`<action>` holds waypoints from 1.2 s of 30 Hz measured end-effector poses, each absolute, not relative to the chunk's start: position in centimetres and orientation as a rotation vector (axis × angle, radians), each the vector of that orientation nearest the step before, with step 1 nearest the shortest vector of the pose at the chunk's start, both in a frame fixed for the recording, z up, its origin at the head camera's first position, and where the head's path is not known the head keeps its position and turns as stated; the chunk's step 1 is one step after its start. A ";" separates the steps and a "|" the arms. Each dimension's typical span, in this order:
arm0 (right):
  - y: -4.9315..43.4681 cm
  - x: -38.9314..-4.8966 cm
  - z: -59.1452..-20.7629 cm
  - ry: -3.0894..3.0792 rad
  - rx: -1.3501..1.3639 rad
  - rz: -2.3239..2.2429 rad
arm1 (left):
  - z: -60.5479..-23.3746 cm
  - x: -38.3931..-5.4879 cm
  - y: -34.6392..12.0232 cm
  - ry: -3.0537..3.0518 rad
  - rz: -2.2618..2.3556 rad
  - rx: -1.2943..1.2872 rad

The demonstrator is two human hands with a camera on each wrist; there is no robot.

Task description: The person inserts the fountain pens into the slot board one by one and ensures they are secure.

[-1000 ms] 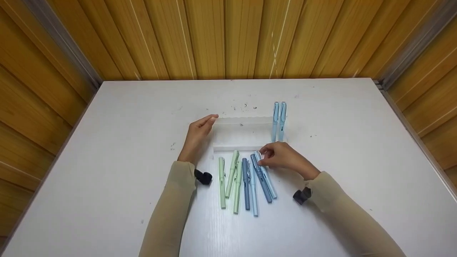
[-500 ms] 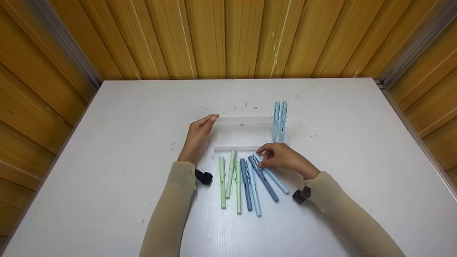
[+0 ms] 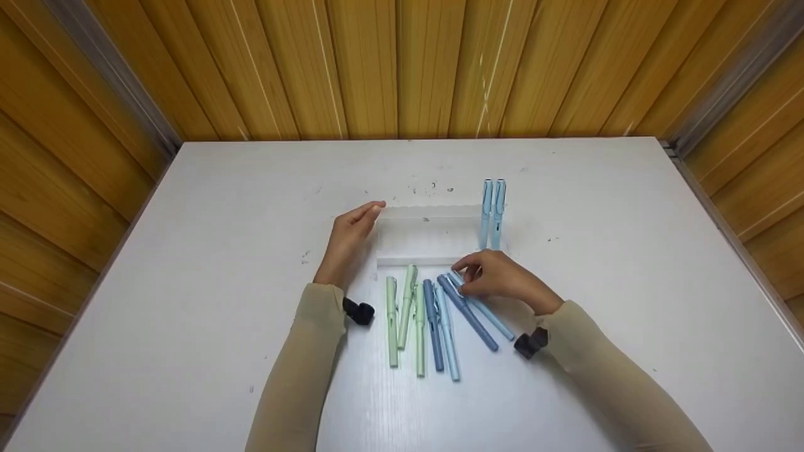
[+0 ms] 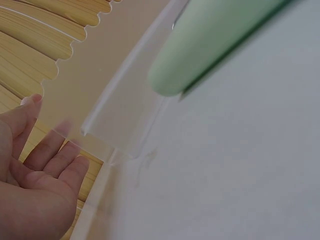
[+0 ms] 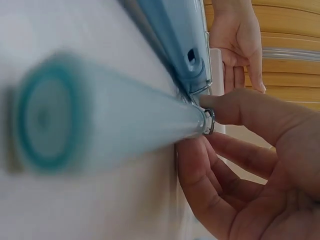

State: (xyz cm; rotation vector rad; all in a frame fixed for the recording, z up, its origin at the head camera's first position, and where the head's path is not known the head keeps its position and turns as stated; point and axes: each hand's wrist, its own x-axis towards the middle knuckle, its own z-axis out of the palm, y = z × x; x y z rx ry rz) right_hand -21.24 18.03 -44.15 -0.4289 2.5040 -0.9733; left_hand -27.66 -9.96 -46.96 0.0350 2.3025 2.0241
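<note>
Head cam first, starting on the left: a tan sleeve (image 3: 292, 364) runs up to the left hand (image 3: 350, 231), which has thumb and fingers pinched on the left end of a clear pen stand (image 3: 427, 258). Left wrist cam shows that end up close: see-through panel, wavy scalloped edge, some fingers visible behind the plastic. Just in front of the stand, on the white table (image 3: 207, 263), there's a row of loose pens. Going across you get three green pens (image 3: 392, 326), the middle one tilted, then a dark blue pen (image 3: 433, 326), a light blue pen (image 3: 448, 339) right beside it, and a second dark blue pen (image 3: 471, 315) slanting down to the right. Next over is another slanted one, the held light blue pen (image 3: 493, 319); right wrist cam has the right hand (image 3: 496, 276) pinching it near the clip, thumb on one side and fingers on the other, while its far end points at the lens. As for what's in the stand: two upright light blue pens (image 3: 486, 210), side by side at its right end, just beyond that hand.
</note>
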 end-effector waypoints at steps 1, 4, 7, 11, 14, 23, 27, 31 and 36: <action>18.1 -21.3 -44.1 2.500 -0.409 -0.977 | -47.0 -27.7 -10.0 2.305 2.018 0.035; 18.2 -21.4 -44.0 2.488 -0.369 -0.995 | -47.0 -27.6 -10.0 2.310 2.008 0.035; 18.4 -21.5 -43.8 2.490 -0.363 -1.023 | -47.1 -27.7 -10.0 2.318 2.008 0.044; 18.6 -21.6 -43.5 2.470 -0.371 -1.083 | -47.0 -27.7 -10.0 2.301 2.025 0.055; 18.7 -21.6 -43.3 2.445 -0.384 -1.120 | -47.0 -27.7 -10.0 2.278 2.045 0.058; 19.0 -21.7 -42.6 2.433 -0.392 -1.127 | -46.9 -27.6 -10.0 2.286 2.038 0.054; 19.0 -21.8 -42.2 2.445 -0.384 -1.131 | -46.9 -27.5 -10.0 2.305 2.034 0.057; 19.1 -21.9 -41.8 2.452 -0.382 -1.156 | -46.9 -27.5 -10.0 2.317 2.026 0.054; 19.4 -22.1 -41.3 2.464 -0.385 -1.209 | -46.9 -27.6 -10.0 2.320 2.021 0.048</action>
